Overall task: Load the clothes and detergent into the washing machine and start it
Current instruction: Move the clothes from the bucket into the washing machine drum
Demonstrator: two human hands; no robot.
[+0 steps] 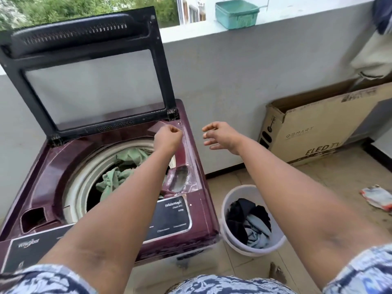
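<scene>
A maroon top-load washing machine (197,211) stands at the left with its dark glass lid (89,66) raised. Green clothes (118,175) lie inside the drum. To its right on the floor sits a white bucket (230,206) holding dark and grey clothes (248,219). My left hand (168,137) hovers over the machine's back right corner, fingers curled shut with nothing visible in them. My right hand (220,134) is raised beside the machine above the floor, fingers apart and holding nothing. A crumpled orange and white packet (376,197) lies on the floor at far right.
A grey parapet wall (233,66) runs behind the machine, with a teal plastic basket (236,14) on its ledge. A large cardboard TV box (322,126) leans against the wall at the right. Cloth (375,54) hangs over the wall at top right.
</scene>
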